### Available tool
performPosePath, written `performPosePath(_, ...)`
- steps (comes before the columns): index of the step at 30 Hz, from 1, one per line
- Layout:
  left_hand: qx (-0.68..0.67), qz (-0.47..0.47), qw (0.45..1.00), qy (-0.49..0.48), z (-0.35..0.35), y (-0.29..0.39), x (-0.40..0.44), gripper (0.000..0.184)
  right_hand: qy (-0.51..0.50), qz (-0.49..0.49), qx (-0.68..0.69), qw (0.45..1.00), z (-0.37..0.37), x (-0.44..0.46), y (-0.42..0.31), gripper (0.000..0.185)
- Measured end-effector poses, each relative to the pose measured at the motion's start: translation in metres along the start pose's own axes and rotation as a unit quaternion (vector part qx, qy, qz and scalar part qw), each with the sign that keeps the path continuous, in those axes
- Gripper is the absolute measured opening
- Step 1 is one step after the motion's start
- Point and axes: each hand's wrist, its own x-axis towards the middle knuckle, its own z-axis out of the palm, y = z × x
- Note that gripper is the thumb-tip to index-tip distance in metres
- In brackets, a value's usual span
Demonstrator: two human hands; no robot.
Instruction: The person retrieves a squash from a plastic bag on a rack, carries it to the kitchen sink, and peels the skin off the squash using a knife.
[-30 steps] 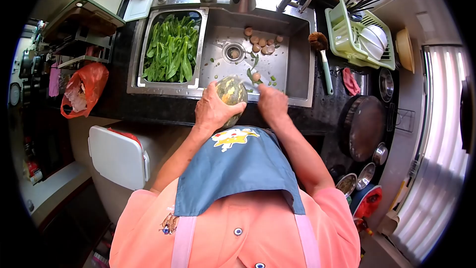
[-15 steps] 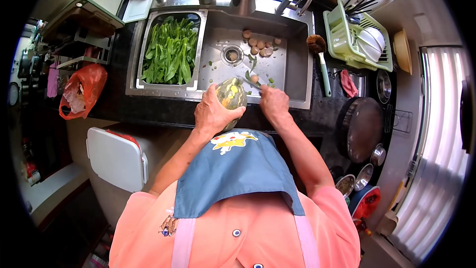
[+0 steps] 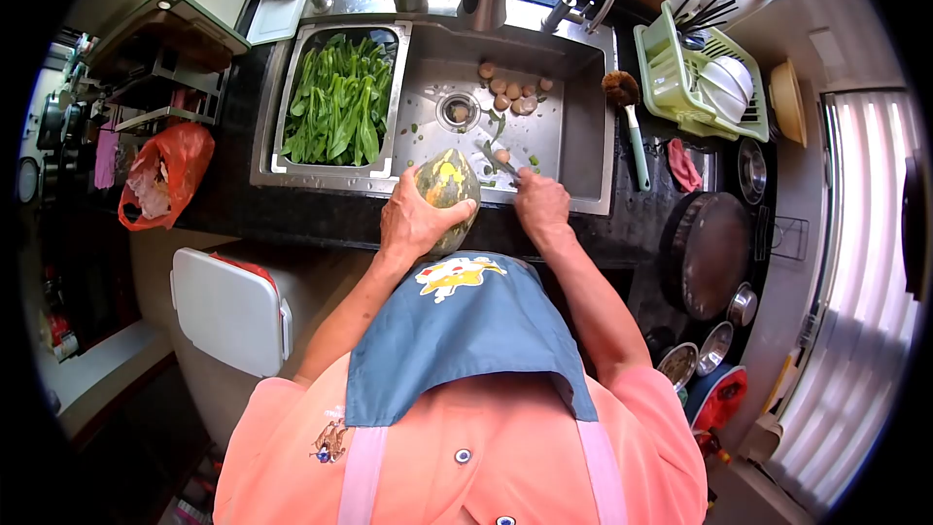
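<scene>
Sink edge (image 3: 588, 204): left fingers (image 3: 455, 214) grasp a mottled squash (image 3: 450, 178), right fingers (image 3: 532, 187) a tool (image 3: 503, 166); shirt lettering (image 3: 334, 413) illegible.

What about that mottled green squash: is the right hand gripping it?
No, the left hand grips the squash, while the right hand is apart from it, to its right.

The left forearm (image 3: 352, 314) and the right forearm (image 3: 593, 292) both reach forward and lean inward, with the hands side by side and apart. The left hand (image 3: 413, 219) is curved in a wide grasp, its back toward the camera and its thumb (image 3: 459, 213) stretched out to the right. The right hand (image 3: 541, 202) is curled into a fist, knuckles up, its fingers mostly hidden.
</scene>
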Motion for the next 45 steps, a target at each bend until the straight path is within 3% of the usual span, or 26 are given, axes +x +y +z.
performPosePath(6,0.024,0.015,1.0,0.005,0.001,0.002,0.002,0.109,-0.035,-0.11,0.021,0.993,-0.023,-0.021,-0.033,0.008)
performPosePath(10,0.02,0.018,1.0,0.005,-0.001,0.0,0.001,0.11,-0.027,-0.095,0.044,0.994,-0.012,-0.016,-0.034,0.01)
performPosePath(13,0.01,0.033,0.999,-0.001,-0.002,-0.001,-0.006,0.11,-0.051,-0.015,0.031,0.998,0.005,0.011,0.005,0.013)
performPosePath(21,0.034,0.043,0.998,0.009,0.003,0.002,-0.006,0.108,-0.036,-0.125,0.028,0.991,-0.027,-0.013,-0.034,0.009)
performPosePath(24,0.03,0.054,0.998,0.017,0.003,0.001,-0.008,0.107,-0.02,-0.1,0.017,0.995,-0.007,0.001,-0.019,0.011)
performPosePath(25,0.03,0.058,0.998,0.021,0.004,0.001,-0.008,0.107,-0.03,-0.036,0.021,0.999,0.0,0.011,-0.005,0.014)
performPosePath(28,0.01,0.082,0.996,0.038,0.007,-0.009,-0.01,0.107,-0.029,-0.055,0.024,0.998,-0.007,0.016,0.007,0.015)
performPosePath(32,-0.044,0.013,0.999,0.023,-0.001,-0.01,-0.004,0.106,-0.043,-0.095,0.025,0.994,-0.035,-0.028,-0.031,0.009)
performPosePath(38,-0.097,-0.014,0.995,0.005,0.0,-0.019,-0.002,0.105,-0.034,-0.141,0.04,0.989,-0.024,-0.038,-0.038,0.005)
performPosePath(41,-0.118,-0.014,0.993,0.004,0.0,-0.02,0.0,0.103,0.03,-0.139,0.034,0.989,0.007,-0.019,-0.023,0.007)
performPosePath(42,-0.111,-0.019,0.994,0.006,0.0,-0.021,-0.002,0.103,-0.012,-0.052,0.002,0.999,0.006,-0.008,-0.019,0.009)
performPosePath(43,-0.104,-0.023,0.994,0.01,-0.001,-0.022,-0.003,0.103,0.001,-0.03,0.007,1.0,0.007,0.003,-0.009,0.008)
performPosePath(45,-0.119,-0.015,0.993,0.009,-0.002,-0.021,0.001,0.103,-0.006,-0.055,0.04,0.998,-0.001,-0.004,-0.008,0.007)
